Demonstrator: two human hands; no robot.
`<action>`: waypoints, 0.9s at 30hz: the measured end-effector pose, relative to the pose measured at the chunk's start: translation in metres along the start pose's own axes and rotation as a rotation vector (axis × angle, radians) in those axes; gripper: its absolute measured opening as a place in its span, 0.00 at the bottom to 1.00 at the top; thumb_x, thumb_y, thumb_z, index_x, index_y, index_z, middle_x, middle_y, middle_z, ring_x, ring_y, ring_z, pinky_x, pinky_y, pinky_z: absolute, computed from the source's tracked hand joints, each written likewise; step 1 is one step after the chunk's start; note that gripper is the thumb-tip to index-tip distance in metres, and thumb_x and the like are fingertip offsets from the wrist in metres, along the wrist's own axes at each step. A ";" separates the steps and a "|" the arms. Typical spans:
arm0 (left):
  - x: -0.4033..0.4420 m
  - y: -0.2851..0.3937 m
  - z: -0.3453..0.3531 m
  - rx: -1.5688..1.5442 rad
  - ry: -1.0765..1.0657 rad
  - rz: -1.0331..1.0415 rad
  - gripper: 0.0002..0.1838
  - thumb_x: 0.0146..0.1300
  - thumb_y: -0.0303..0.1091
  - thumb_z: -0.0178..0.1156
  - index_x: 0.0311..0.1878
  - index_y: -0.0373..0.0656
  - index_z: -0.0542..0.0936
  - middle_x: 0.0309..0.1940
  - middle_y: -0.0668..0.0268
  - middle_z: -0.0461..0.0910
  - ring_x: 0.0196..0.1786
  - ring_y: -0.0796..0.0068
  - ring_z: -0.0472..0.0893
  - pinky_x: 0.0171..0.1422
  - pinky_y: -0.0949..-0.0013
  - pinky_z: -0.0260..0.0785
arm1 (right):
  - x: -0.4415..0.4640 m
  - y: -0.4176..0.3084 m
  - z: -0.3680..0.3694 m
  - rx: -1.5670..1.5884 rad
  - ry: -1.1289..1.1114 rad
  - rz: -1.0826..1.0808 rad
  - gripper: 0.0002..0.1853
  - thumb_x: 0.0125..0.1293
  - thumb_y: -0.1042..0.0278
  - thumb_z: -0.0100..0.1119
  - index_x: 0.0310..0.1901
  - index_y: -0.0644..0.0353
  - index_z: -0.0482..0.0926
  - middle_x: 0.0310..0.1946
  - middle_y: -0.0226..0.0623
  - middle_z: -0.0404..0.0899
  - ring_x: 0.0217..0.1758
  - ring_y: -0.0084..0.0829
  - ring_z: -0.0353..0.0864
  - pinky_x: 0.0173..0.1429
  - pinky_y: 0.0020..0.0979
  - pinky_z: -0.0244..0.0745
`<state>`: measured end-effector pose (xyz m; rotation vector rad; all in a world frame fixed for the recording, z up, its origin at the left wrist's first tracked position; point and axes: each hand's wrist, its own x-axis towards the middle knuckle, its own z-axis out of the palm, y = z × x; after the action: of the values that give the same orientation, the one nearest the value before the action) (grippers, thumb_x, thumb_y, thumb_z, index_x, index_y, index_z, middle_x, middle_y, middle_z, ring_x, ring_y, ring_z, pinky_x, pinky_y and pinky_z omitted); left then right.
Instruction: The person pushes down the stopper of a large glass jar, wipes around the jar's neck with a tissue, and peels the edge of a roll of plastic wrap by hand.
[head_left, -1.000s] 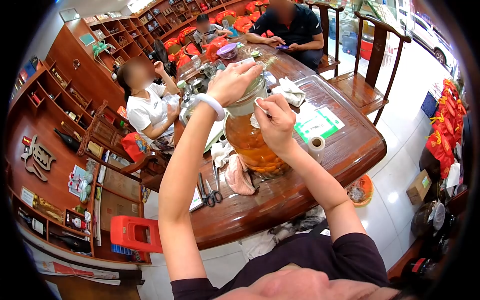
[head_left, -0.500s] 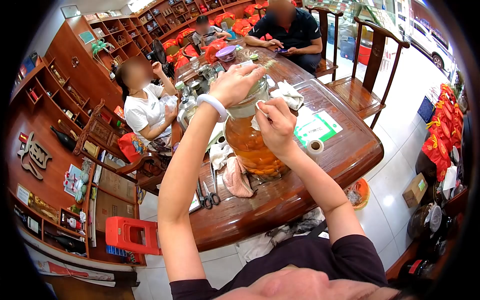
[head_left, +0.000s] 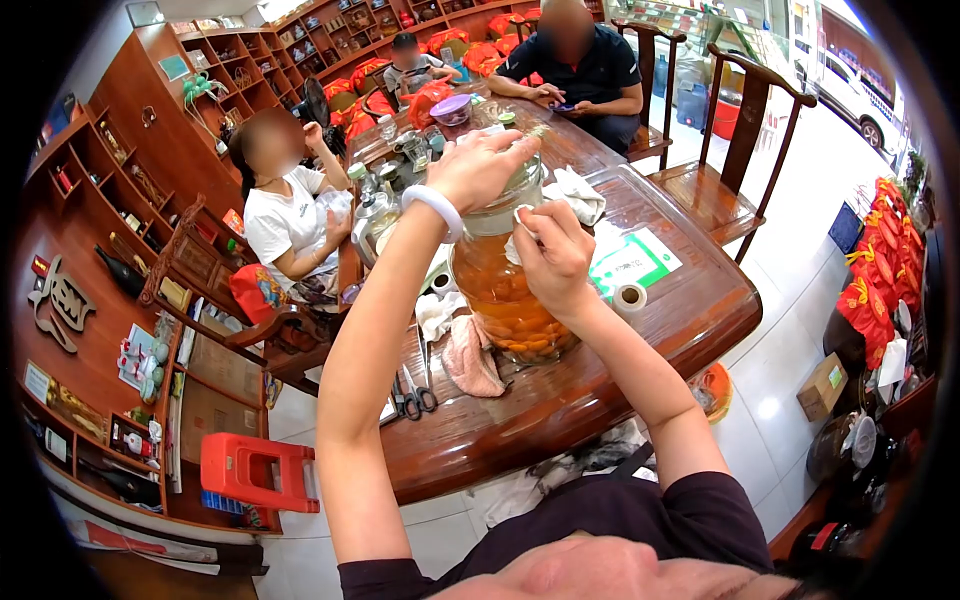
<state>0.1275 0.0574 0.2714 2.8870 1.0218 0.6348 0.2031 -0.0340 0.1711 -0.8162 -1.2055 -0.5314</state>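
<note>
A large glass jar (head_left: 505, 285) stands upright on the table, with amber liquid and orange-brown pieces settled at its bottom. My left hand (head_left: 485, 172) grips the top of the jar from above, hiding much of the lid. Against the jar's shoulder, my right hand (head_left: 553, 250) pinches a small white cloth (head_left: 521, 215), mostly hidden by the fingers. A pink cloth (head_left: 471, 358) lies by the jar's base on the left, near black-handled scissors (head_left: 416, 402). To the right are a white roll (head_left: 629, 297) and a green-and-white packet (head_left: 640, 262).
The wooden table (head_left: 640, 350) has a rounded edge. Another white cloth (head_left: 575, 195) lies behind the jar, with glassware (head_left: 375, 212) at the left. People sit at the left and far sides. A red stool (head_left: 258, 472) stands at lower left.
The view has shifted slightly. Both hands stay at the jar, the left on top and the right with the cloth at its shoulder; little else differs.
</note>
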 end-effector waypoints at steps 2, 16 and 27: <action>0.005 -0.010 0.007 0.018 0.009 -0.028 0.21 0.67 0.47 0.41 0.58 0.50 0.71 0.56 0.61 0.72 0.59 0.58 0.69 0.61 0.64 0.60 | -0.001 0.001 0.000 -0.007 -0.005 -0.001 0.06 0.46 0.84 0.59 0.27 0.64 0.76 0.25 0.35 0.72 0.21 0.33 0.74 0.24 0.30 0.68; 0.012 -0.020 0.014 0.045 -0.072 0.077 0.27 0.62 0.61 0.38 0.61 0.66 0.67 0.61 0.55 0.65 0.62 0.47 0.63 0.66 0.51 0.53 | 0.000 -0.005 0.001 -0.056 -0.064 -0.073 0.05 0.47 0.83 0.60 0.26 0.64 0.75 0.24 0.34 0.71 0.21 0.32 0.74 0.23 0.29 0.68; 0.009 -0.012 0.013 0.220 -0.025 0.121 0.20 0.64 0.37 0.42 0.59 0.58 0.69 0.61 0.67 0.67 0.57 0.56 0.70 0.58 0.55 0.64 | 0.002 -0.004 -0.001 -0.106 -0.117 -0.170 0.06 0.47 0.83 0.60 0.28 0.64 0.76 0.25 0.35 0.71 0.21 0.32 0.74 0.24 0.30 0.68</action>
<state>0.1316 0.0740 0.2608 3.1579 0.9782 0.5198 0.2012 -0.0369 0.1735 -0.8482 -1.3711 -0.6990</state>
